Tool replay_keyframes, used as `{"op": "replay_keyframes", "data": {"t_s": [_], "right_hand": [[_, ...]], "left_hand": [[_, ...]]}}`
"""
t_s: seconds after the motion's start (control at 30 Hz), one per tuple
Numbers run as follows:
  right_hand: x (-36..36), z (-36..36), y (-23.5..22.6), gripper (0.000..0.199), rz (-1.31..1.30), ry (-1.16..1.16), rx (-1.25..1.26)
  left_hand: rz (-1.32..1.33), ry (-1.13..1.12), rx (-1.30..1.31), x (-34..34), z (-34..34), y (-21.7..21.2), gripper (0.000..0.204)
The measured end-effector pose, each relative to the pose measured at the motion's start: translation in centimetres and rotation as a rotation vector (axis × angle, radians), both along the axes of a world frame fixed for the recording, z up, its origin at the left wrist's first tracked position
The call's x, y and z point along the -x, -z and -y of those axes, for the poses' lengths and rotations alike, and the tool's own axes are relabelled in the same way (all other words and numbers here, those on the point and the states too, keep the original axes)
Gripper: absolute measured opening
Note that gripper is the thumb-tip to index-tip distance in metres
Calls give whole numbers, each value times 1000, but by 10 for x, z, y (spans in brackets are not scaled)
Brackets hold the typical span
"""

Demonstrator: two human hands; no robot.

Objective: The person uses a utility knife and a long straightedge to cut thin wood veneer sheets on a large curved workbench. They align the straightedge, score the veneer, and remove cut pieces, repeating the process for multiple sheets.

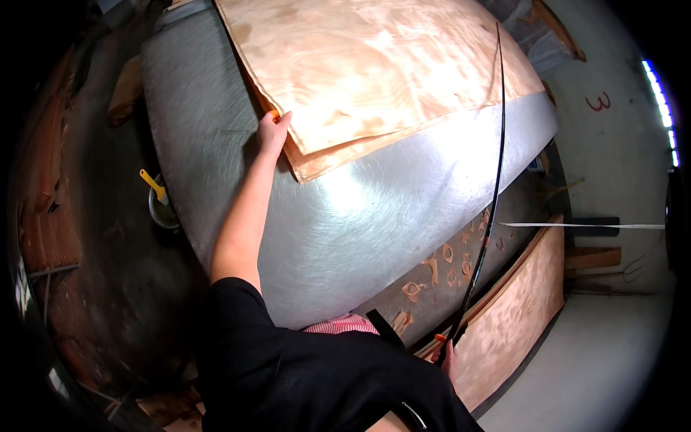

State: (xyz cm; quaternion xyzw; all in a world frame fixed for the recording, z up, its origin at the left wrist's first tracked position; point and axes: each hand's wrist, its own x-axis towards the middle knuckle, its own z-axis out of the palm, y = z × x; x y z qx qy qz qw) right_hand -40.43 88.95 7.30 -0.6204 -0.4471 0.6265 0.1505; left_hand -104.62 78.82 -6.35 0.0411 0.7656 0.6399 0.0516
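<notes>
My left hand (272,135) grips the near left corner area of a thin wood veneer sheet (324,72), thumb on top and fingers at the edge. Something orange shows at its fingers. Below that sheet, the corner of another veneer sheet (306,171) sticks out. Both lie on a shiny metal tabletop (345,237). Down at the lower right, partly hidden by my body, my right hand (450,361) is closed around the lower end of a long, thin black rod (498,151). The rod rises with a slight bend, and its tip lies over the veneer's right side.
More veneer sheets (518,324) lean at the right by the wall. Wood scraps (412,289) litter the floor between. A yellow-handled scraper (152,186) rests in a round container (160,212) left of the table. Reddish-brown stacks (50,237) stand far left. A striped cloth (342,324) hangs by the near edge.
</notes>
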Motion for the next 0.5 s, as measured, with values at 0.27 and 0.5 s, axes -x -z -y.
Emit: {"op": "replay_keyframes", "data": {"t_s": [0.27, 0.5], "right_hand": [[1, -3, 1, 34, 10, -23, 25], [-6, -1, 5, 33, 8, -28, 11]], "left_hand": [[-149, 96, 649, -48, -8, -22, 71], [-255, 23, 785, -51, -21, -8, 66]]}}
